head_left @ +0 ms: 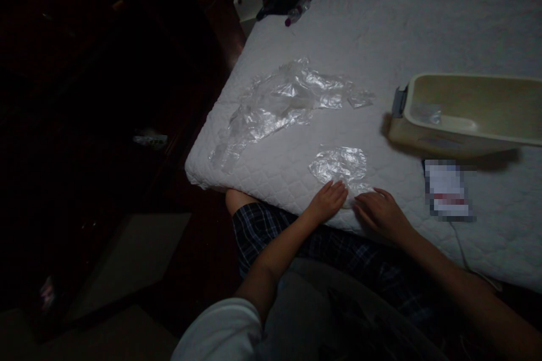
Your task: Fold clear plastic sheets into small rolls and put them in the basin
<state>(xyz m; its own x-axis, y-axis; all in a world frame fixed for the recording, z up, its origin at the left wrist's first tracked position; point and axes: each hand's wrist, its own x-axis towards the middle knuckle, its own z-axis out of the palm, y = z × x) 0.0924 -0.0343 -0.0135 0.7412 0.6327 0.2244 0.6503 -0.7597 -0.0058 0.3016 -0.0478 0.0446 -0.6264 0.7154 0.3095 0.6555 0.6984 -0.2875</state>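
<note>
The clear plastic bag (341,162) lies on the quilted bedding (273,172), just beyond my grip: my left hand (329,201), fingers extended, rests at its near edge; my right hand (383,213) curls by its near right corner, whether pinching I cannot tell.

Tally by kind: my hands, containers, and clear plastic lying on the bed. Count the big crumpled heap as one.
Hands: 2 (left hand, right hand)
Containers: 1 (cream container)
Clear plastic: 2 (large heap, smaller piece at the hands; separate sheets within the heap can't be told)
Total: 5
</note>
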